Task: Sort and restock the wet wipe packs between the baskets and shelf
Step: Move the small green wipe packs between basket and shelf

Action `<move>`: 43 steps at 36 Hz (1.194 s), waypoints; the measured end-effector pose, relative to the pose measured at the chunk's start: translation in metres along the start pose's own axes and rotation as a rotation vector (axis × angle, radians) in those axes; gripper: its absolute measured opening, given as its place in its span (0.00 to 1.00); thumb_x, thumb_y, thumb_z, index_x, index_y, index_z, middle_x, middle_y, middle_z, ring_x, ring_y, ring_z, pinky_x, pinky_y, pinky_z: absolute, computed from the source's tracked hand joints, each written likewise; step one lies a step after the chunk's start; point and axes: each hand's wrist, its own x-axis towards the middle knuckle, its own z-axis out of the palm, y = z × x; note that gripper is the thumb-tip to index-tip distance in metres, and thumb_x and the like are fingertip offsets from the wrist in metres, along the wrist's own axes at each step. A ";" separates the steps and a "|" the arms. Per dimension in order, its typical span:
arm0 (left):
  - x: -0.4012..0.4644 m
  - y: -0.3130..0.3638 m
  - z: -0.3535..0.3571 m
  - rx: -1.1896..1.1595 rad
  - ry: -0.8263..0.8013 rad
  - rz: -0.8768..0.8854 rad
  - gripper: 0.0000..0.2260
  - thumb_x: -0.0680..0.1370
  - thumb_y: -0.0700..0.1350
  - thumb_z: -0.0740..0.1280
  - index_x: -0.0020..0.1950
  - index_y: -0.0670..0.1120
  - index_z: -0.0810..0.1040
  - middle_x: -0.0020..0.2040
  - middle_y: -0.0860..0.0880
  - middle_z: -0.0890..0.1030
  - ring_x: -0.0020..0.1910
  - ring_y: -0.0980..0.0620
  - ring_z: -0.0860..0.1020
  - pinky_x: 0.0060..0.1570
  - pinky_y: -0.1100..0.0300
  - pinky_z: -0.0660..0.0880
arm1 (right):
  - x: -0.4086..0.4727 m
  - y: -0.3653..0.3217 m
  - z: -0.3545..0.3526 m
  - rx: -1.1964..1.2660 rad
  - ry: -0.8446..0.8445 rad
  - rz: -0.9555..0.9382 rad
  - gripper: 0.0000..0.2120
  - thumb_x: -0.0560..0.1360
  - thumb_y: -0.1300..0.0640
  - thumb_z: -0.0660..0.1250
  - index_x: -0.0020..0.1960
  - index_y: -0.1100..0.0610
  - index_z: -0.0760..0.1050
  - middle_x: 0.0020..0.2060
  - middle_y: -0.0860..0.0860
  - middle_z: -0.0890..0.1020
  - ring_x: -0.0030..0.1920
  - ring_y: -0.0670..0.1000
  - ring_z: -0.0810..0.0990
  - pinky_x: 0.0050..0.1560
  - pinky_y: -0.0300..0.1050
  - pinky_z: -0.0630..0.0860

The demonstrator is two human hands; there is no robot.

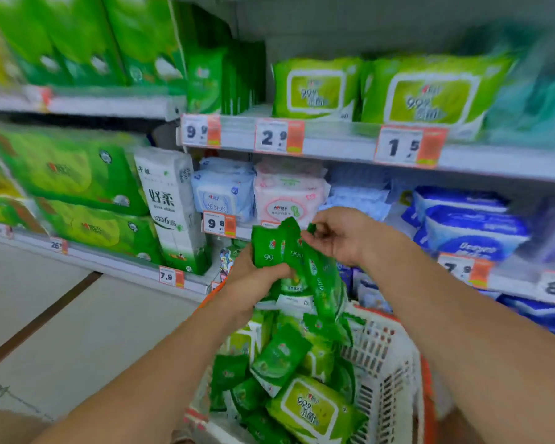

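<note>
While our left hand (pixel 253 277) grips a fanned bunch of small dark green wet wipe packs (pixel 289 251) from below, fingers curled round their lower ends, our right hand (pixel 343 235) pinches the top corner of one pack in that bunch between thumb and fingertips. We hold the bunch in the air above a white slotted basket (pixel 388 373), in front of the shelf (pixel 334 142) edge. Inside the basket lie more small green packs (pixel 279 357) in a loose heap, with a larger lime-green pack (pixel 314 408) marked 99.9 lying on top near the front. On the upper shelf stand two big lime-green packs (pixel 314 88) of the same look, above price tags (pixel 277 136) reading 2.9 and 1.5. Below them we see pale blue (pixel 221 190) and pink packs (pixel 289 193), and to the left, green tissue bundles (pixel 68 174). Much of the right side is blurred.
</note>
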 end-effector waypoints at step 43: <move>0.115 0.188 -0.098 0.034 0.372 0.432 0.18 0.82 0.57 0.58 0.67 0.48 0.74 0.59 0.48 0.79 0.59 0.46 0.78 0.58 0.52 0.74 | 0.028 -0.128 0.151 -0.130 -0.285 -0.655 0.18 0.76 0.56 0.72 0.64 0.60 0.75 0.52 0.56 0.86 0.51 0.57 0.86 0.53 0.58 0.82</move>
